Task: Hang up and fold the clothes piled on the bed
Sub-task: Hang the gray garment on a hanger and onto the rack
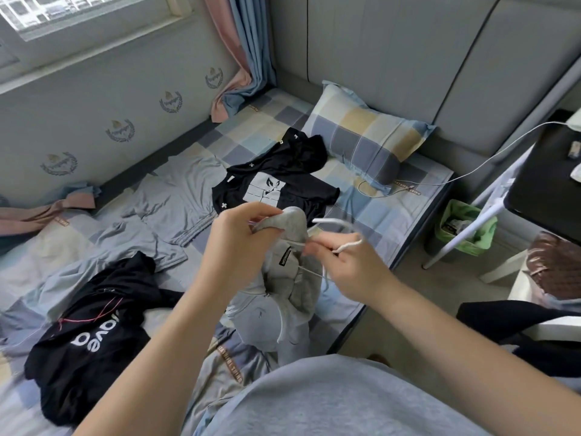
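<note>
You can read only white letters "ove" on the black garment (91, 335); the tag (285, 253) on the grey hoodie (292, 297) is too small

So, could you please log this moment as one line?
left hand: grips grey garment; right hand: pinches white drawstring; bed: black lettered top crumpled

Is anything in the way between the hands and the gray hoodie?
No, nothing is in the way. The left hand already grips the gray hoodie near its top, and the right hand pinches its white drawstring.
</note>
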A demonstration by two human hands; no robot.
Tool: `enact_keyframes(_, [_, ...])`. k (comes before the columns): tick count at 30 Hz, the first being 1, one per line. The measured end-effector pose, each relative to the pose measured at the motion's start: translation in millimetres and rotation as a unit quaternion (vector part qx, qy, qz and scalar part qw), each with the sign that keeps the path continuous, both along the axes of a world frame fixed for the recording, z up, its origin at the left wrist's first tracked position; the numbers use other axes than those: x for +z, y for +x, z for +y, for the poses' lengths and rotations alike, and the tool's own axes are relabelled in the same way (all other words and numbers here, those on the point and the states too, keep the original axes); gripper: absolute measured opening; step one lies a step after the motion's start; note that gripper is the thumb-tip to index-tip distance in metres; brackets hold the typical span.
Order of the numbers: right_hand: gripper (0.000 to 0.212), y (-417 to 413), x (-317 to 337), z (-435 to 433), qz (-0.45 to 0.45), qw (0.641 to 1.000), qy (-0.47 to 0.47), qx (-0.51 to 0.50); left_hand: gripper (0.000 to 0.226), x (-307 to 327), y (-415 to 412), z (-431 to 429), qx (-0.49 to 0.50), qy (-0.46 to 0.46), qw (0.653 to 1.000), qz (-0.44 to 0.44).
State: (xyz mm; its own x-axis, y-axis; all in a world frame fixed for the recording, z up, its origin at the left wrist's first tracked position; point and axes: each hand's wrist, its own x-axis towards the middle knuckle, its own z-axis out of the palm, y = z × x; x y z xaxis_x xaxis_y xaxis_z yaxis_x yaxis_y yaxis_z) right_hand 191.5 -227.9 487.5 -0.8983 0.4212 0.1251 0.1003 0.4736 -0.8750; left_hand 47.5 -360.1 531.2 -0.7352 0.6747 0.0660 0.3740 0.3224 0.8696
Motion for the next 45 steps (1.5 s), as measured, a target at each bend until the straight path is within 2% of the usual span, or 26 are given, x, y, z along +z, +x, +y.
enact_keyframes(3, [0.023, -11, -23, -20, 0.023, 0.998, 0.017, -0.052, 0.039, -8, 21, 6, -0.014, -0.001, 1.0, -0.017])
enact_keyframes(8, [0.019, -12, -27, -27, 0.067, 0.986, -0.14, -0.057, 0.037, -16, 26, 3, -0.027, 0.012, 0.999, -0.012])
enact_keyframes(10, [0.021, -8, -26, -23, 0.086, 0.982, -0.162, -0.049, 0.033, -15, 25, 3, -0.047, 0.017, 0.999, 0.001])
enact_keyframes(16, [0.021, -14, -31, -18, 0.035, 0.981, -0.138, -0.129, 0.036, -20, 36, 1, 0.017, 0.084, 0.995, -0.059])
enact_keyframes(22, [0.031, -6, -32, -8, -0.051, 0.988, -0.094, -0.107, 0.029, -21, 21, -3, 0.083, 0.135, 0.986, -0.056])
enact_keyframes(24, [0.03, 0, -33, -7, -0.05, 0.988, -0.076, -0.122, 0.029, -20, 21, -2, 0.087, 0.135, 0.985, -0.056])
enact_keyframes(29, [0.027, -3, -32, -13, 0.019, 0.981, -0.074, -0.176, 0.027, -28, 40, 2, 0.045, 0.094, 0.991, -0.087])
enact_keyframes(36, [0.024, -21, -23, -16, 0.035, 0.976, -0.151, -0.15, 0.018, -33, 50, 8, 0.013, 0.077, 0.992, -0.095])
enact_keyframes(40, [0.029, -18, -14, -5, 0.064, 0.977, -0.182, -0.092, 0.019, -24, 26, 3, -0.073, 0.054, 0.99, -0.109])
enact_keyframes(41, [0.032, -17, -13, -3, 0.072, 0.978, -0.176, -0.083, 0.023, -22, 20, 0, -0.104, 0.043, 0.989, -0.101])
enact_keyframes(42, [0.035, -15, -11, -2, 0.078, 0.98, -0.168, -0.074, 0.026, -21, 16, -2, -0.13, 0.028, 0.99, -0.052])
enact_keyframes(43, [0.038, -13, -9, -1, 0.081, 0.982, -0.161, -0.064, 0.029, -20, 11, -2, -0.145, 0.004, 0.988, 0.042])
enact_keyframes(44, [0.039, -11, -7, 1, 0.079, 0.983, -0.154, -0.054, 0.031, -19, 6, -2, -0.147, -0.03, 0.974, 0.172])
enact_keyframes(45, [0.038, -8, -5, 3, 0.075, 0.985, -0.146, -0.043, 0.034, -16, 1, -1, -0.137, -0.065, 0.942, 0.299])
